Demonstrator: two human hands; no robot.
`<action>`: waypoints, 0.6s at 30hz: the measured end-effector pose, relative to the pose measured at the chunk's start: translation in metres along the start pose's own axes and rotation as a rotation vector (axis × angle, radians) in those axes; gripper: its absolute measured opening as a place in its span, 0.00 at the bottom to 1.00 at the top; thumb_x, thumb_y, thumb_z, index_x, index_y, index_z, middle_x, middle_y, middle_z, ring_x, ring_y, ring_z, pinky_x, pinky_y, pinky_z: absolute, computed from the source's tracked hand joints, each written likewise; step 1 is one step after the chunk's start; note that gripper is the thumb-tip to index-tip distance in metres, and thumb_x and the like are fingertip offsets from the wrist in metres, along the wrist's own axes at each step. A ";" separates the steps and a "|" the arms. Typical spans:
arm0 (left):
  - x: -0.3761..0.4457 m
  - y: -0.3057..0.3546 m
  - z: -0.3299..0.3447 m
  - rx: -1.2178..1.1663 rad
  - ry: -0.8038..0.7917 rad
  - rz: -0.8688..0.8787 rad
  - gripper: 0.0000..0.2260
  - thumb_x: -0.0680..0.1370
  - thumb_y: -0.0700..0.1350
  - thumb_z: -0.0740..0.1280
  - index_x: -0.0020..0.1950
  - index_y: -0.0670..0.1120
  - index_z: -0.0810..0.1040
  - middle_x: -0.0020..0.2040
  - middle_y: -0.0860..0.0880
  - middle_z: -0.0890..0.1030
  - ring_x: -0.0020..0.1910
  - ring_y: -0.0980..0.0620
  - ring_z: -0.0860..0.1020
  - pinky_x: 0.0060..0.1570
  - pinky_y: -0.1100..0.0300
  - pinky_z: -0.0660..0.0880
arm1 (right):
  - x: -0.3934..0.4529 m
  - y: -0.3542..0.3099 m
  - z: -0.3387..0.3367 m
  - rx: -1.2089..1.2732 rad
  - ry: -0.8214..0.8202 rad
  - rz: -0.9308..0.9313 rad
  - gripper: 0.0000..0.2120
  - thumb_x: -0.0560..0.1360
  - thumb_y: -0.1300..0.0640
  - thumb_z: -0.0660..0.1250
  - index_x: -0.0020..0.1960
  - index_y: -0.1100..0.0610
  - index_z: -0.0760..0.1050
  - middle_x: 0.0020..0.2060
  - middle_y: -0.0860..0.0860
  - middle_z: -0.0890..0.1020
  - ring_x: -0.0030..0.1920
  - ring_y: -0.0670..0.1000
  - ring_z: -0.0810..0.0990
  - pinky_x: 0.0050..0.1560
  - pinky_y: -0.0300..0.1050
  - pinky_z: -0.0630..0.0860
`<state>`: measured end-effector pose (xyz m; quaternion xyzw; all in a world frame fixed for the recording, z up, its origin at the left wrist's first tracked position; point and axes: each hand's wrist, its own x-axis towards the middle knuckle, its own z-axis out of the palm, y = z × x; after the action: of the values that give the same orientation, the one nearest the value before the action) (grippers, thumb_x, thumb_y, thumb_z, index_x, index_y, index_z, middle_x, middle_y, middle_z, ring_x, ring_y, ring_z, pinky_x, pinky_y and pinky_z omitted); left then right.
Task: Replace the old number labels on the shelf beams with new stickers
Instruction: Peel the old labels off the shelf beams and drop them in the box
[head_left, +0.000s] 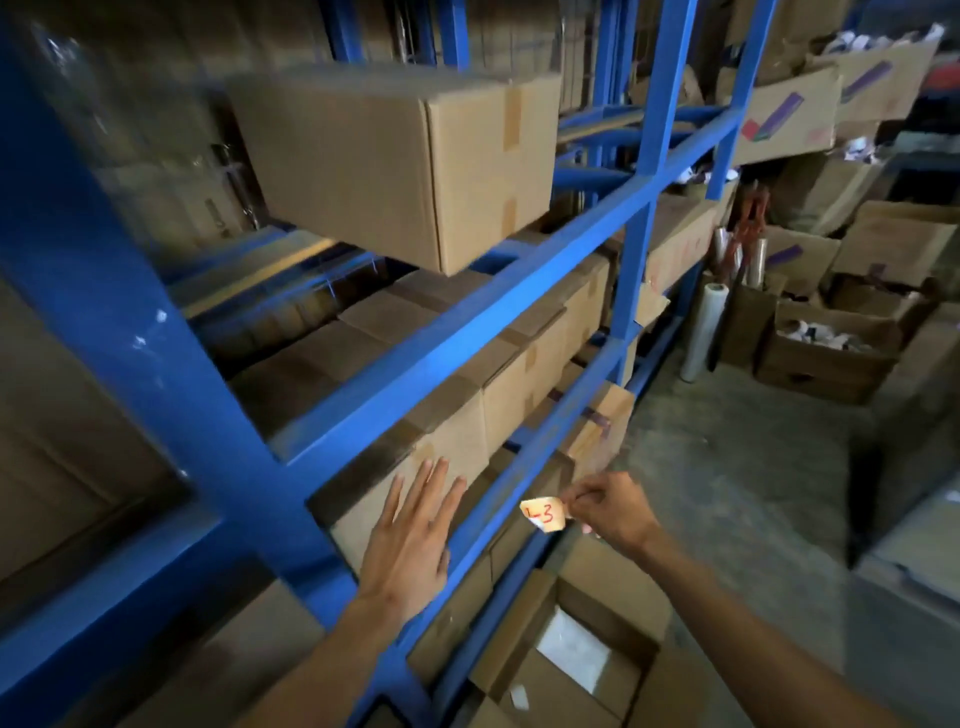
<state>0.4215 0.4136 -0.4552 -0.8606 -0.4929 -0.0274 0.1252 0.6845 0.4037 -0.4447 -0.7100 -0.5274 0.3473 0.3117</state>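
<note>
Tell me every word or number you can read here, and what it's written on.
"L-3", handwritten in red on the small yellowish sticker pinched in the right hand.
Faint red marks on the cardboard boxes further along the shelf: too blurred to read.
Nothing else is legible.

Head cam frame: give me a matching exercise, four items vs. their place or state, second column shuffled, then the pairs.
Column 1:
1. left hand
2. right hand
3. label
4. open box

Column 2:
A. on the floor below the rack, flaps spread
B. flat and open, fingers spread, against a shelf beam and the carton behind it
C. pale, with red handwriting, held beside the beam
D. fingertips pinched on the label's edge

Pairs: 1-B, 2-D, 3-C, 4-A
</note>
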 end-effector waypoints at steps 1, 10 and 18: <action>-0.006 0.005 0.017 -0.020 -0.050 0.011 0.37 0.67 0.45 0.75 0.76 0.44 0.69 0.78 0.40 0.66 0.76 0.42 0.66 0.74 0.44 0.57 | -0.001 0.019 0.010 -0.009 -0.009 0.048 0.08 0.71 0.66 0.70 0.38 0.56 0.84 0.33 0.53 0.84 0.25 0.37 0.78 0.38 0.39 0.78; -0.028 0.017 0.158 -0.083 -0.364 0.074 0.29 0.64 0.43 0.79 0.65 0.43 0.81 0.67 0.39 0.79 0.64 0.40 0.80 0.59 0.41 0.79 | -0.012 0.190 0.111 -0.061 -0.081 0.426 0.07 0.71 0.58 0.72 0.36 0.48 0.82 0.38 0.49 0.86 0.47 0.51 0.85 0.44 0.41 0.76; 0.009 0.008 0.259 -0.183 -0.268 0.157 0.26 0.82 0.46 0.56 0.80 0.46 0.56 0.82 0.43 0.53 0.80 0.42 0.52 0.76 0.43 0.60 | -0.004 0.279 0.175 -0.156 -0.104 0.584 0.07 0.73 0.56 0.68 0.45 0.49 0.85 0.49 0.49 0.87 0.52 0.52 0.83 0.51 0.46 0.79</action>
<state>0.4135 0.4800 -0.7054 -0.9002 -0.4319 0.0524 -0.0187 0.6888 0.3434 -0.7682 -0.8345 -0.3415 0.4165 0.1161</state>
